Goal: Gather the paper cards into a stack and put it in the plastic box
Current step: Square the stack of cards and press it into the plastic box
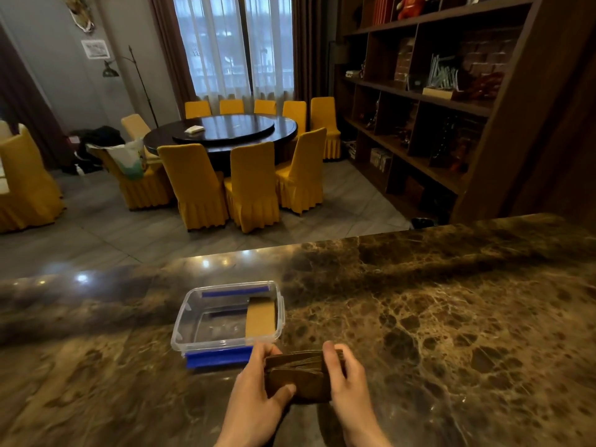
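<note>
**What the head view leaves unclear**

The left hand [258,387] and right hand [346,377] cover both ends of the stack of cards [301,377], so its full outline and card count cannot be told. Both forearms run off the bottom edge. The card [262,316] inside the plastic box [193,321] is partly hidden behind the near wall. The marble counter [451,317] blurs at left and is cut off on three sides.
</note>
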`<state>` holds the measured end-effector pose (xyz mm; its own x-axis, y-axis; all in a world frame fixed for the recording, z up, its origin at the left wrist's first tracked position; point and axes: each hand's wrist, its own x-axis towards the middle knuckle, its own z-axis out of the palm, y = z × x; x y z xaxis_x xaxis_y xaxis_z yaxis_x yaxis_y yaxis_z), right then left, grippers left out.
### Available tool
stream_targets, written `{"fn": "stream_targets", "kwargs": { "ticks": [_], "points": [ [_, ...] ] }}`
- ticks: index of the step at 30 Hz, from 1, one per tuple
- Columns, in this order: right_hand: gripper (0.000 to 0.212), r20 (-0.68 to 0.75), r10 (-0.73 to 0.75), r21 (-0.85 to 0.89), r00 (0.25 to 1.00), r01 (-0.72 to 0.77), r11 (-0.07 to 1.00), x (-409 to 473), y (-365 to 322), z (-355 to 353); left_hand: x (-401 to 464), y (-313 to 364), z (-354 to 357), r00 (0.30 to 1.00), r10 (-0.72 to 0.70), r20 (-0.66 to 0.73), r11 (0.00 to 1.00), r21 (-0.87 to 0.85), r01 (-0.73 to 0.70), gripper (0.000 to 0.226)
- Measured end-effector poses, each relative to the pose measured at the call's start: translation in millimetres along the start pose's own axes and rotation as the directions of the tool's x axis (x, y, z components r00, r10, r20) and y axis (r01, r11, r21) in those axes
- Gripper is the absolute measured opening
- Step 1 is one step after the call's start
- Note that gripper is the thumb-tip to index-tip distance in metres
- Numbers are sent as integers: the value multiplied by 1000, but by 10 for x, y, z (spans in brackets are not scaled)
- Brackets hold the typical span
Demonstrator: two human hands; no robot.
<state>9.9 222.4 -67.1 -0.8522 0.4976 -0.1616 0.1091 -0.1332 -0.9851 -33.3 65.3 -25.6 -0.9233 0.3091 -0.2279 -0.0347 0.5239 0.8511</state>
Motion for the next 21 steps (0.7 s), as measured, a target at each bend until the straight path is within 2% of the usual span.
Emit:
{"fn": "stream_targets", "kwargs": {
  "ticks": [5,8,10,12,15,18,21],
  "points": [
    [33,-26,-55,-131,998,51,990,-211,232,427,-246,-340,-108,994,-75,-85,994,-80,68,62],
    [29,-55,-78,-219,995,64,974,-266,298,508,-274,-476,-66,992,-93,-85,977,-199,75,60],
    [22,-112,-116,-247,987,85,965,-277,294,536,-251,-471,-24,987,-112,-111,911,-408,57,44],
    [15,-149,-134,-260,980,92,961,-285,286,564,-194,-433,55,963,-157,-217,850,-526,20,23],
    [14,-162,-89,-264,983,44,964,-272,312,590,-114,-405,172,907,-204,-369,880,-475,5,12],
    [18,-188,-72,-227,980,28,974,-238,341,585,-65,-441,208,891,-218,-399,869,-495,-9,19],
    [33,-202,-70,-197,977,30,980,-215,324,606,-24,-405,223,878,-267,-397,804,-594,-24,19]
  ]
}}
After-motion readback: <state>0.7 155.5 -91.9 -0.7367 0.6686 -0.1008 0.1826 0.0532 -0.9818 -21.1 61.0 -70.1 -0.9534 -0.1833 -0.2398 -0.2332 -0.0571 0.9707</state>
